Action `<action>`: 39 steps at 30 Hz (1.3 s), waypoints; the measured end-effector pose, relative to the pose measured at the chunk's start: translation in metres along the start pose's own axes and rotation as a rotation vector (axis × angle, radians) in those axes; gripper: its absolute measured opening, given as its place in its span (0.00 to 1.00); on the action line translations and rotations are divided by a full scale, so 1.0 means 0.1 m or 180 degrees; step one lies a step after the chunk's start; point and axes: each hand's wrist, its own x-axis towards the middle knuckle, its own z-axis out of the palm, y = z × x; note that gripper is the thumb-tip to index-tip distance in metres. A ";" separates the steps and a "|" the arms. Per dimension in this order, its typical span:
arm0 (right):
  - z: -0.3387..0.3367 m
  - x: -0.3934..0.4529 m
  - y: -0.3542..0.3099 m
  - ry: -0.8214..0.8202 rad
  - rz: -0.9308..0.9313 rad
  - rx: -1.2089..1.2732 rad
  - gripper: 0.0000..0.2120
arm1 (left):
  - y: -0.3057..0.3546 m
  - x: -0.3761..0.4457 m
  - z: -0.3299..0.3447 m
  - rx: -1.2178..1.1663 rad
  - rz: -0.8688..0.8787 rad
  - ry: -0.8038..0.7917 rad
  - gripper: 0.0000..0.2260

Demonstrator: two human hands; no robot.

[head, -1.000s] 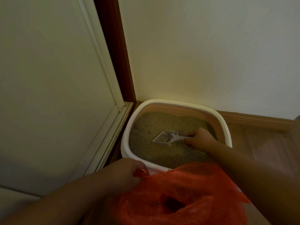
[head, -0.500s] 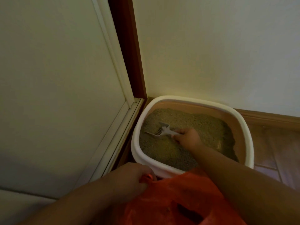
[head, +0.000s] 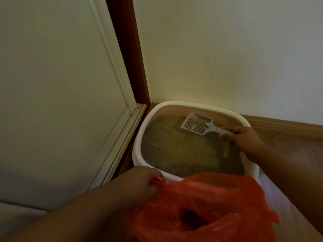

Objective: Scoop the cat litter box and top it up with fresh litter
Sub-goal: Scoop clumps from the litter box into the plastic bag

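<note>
Standing at the far left is a pale panelled door [head: 52, 84] whose white frame [head: 111, 55] runs down to the floor, with a dark wooden post [head: 129, 55] beside it in the corner. The left hand [head: 139, 185] comes in from the lower left, its fingers curled and pinching the bunched edge of an orange plastic bag [head: 206, 206], which gapes open at the bottom of the view, overlapping the near rim of the litter box. The white litter box [head: 138, 145] sits tucked into the corner, touching or just beside the door frame on its left and the cream wall [head: 218, 49] behind. Its inner walls are tan, and sandy grey litter [head: 180, 149] fills the bottom in a fairly even layer. Above the far part of the litter hangs a white slotted scoop [head: 195, 125], tilted with its blade toward the back left of the box; whether the blade's lower edge touches the litter cannot be told. The right hand [head: 244, 142] reaches in over the right rim and grips the scoop's handle with closed fingers. A wooden skirting board [head: 283, 127] runs along the wall to the right.
</note>
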 end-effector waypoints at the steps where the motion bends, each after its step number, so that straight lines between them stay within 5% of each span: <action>1: -0.04 -0.02 0.00 0.0004 0.0012 -0.0028 0.14 | 0.02 0.00 0.00 -0.0001 0.0008 -0.0012 0.09; 15: -0.01 -0.16 0.06 -0.0313 0.0146 -0.0681 0.07 | 0.08 -0.01 0.00 0.0252 0.0150 -0.0046 0.10; 39: 0.55 0.20 0.01 -0.0272 0.0100 -0.1402 0.10 | -0.08 -0.03 -0.01 0.0210 0.0144 -0.0110 0.10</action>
